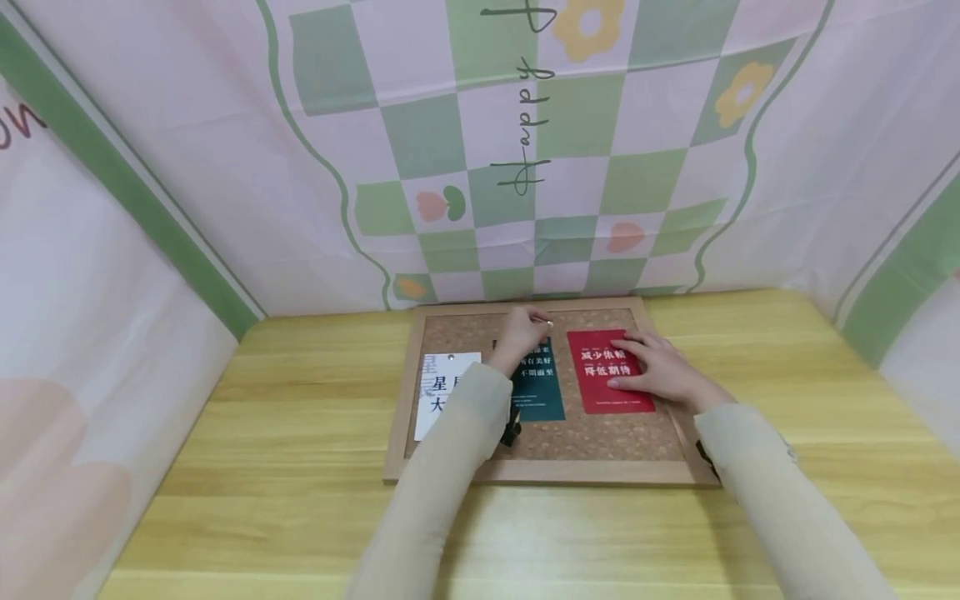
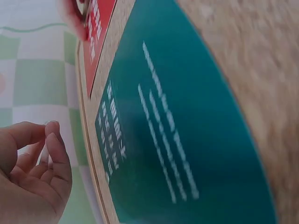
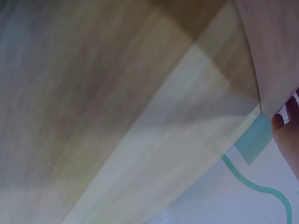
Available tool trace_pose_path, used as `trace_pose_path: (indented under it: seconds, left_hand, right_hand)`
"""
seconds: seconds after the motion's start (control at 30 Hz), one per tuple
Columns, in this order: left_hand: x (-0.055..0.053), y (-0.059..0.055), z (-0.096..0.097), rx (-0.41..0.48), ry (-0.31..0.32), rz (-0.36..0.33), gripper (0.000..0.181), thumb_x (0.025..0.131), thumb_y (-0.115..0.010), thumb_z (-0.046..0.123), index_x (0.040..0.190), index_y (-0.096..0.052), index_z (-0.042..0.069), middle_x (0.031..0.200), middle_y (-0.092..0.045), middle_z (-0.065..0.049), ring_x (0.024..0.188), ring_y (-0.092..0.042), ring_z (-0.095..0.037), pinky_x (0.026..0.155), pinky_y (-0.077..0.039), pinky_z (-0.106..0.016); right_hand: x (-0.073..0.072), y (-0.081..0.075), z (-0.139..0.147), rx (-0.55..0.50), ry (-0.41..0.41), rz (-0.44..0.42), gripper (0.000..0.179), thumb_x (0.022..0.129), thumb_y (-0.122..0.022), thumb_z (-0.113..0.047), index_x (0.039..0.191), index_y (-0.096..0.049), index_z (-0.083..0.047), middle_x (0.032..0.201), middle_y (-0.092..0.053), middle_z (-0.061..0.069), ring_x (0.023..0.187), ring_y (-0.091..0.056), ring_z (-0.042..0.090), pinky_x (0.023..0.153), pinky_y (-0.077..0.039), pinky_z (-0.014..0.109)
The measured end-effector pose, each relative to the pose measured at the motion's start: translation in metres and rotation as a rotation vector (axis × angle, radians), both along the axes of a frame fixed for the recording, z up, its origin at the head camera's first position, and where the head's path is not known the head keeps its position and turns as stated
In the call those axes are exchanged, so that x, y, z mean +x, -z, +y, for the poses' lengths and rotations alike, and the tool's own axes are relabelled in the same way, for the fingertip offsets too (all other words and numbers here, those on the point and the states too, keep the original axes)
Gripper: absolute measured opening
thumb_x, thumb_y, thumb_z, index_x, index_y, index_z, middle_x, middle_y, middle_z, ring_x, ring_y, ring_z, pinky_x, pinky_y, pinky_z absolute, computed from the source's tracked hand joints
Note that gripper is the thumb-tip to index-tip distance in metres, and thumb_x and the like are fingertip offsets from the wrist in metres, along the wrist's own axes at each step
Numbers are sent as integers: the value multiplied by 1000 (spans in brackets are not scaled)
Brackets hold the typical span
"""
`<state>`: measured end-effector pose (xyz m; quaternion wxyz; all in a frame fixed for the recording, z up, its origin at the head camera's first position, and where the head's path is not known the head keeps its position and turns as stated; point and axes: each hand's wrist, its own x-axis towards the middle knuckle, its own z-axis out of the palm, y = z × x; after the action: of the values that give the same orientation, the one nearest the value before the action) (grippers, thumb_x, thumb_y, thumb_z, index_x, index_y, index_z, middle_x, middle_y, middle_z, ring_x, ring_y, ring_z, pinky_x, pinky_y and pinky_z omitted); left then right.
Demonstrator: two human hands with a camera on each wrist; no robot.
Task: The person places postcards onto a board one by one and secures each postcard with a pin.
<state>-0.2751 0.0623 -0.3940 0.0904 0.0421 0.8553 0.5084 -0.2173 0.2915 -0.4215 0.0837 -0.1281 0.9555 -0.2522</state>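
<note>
A cork board in a wooden frame lies on the table with three printed cards on it. Over the upper part of the teal card, my left hand brings thumb and fingertip together on a tiny pale thing, mostly hidden by the fingers; its kind I cannot tell. A small clear pin shows at the teal card's edge in the left wrist view. My right hand rests on the red card, fingers spread across its right side. At the left, the white card is partly behind my left sleeve.
A small round pin sits near the white card's top. The wood-grain table extends around the board. Behind the board hangs a green-and-white checkered cloth, and more cloth covers the sides.
</note>
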Motion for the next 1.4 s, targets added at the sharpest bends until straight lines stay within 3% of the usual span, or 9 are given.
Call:
trace_pose_path:
  seconds: [0.13,0.4,0.63,0.93,1.1,1.3,1.4]
  left_hand:
    - [3,2,5,49,-5,-36,23,94,-56,10,113,-67,1,101,-71,-18,89,-69,-28,56,-48,-17]
    - [7,6,18,265,-44,-140,26,96,-52,8,117,-64,-4,91,-67,-22,63,-56,-15,63,-55,-27]
    - [10,7,30,360,-91,-214,30,100,-47,11,122,-59,-4,102,-68,-20,59,-51,-10,57,-46,-23]
    - [11,10,40,374,-145,-256,30,100,-47,13,121,-61,-2,105,-69,-19,58,-52,-7,54,-45,-17]
    - [11,11,43,351,-145,-276,30,101,-47,15,123,-61,0,105,-68,-17,60,-51,-7,52,-43,-15]
    - [12,12,47,302,-156,-258,27,100,-48,15,118,-63,1,92,-65,-10,62,-51,-8,52,-42,-15]
    - [12,13,51,249,-140,-230,27,99,-49,16,118,-63,3,94,-65,-9,68,-56,-12,56,-44,-18]
  right_hand:
    - [0,1,0,2,-4,14,80,82,-70,-44,142,-40,1,150,-24,29,135,-18,51,106,-22,71]
    - [-1,1,0,6,-1,4,81,83,-69,-44,143,-39,0,151,-23,29,136,-18,51,107,-20,70]
    - [-1,2,1,-1,-6,10,80,83,-69,-44,142,-39,1,151,-23,29,136,-18,51,107,-20,70]
    - [-1,2,1,1,-4,14,79,84,-70,-43,142,-40,1,150,-25,29,136,-18,51,107,-20,70]
    - [-2,2,1,2,-8,13,79,84,-69,-44,142,-40,1,150,-25,29,136,-19,51,107,-20,69]
    - [-1,2,0,8,-4,25,79,83,-69,-45,142,-41,0,150,-26,29,136,-20,50,108,-21,68]
    - [-1,3,0,10,-2,28,79,83,-69,-45,142,-41,0,150,-26,28,136,-20,50,108,-21,68]
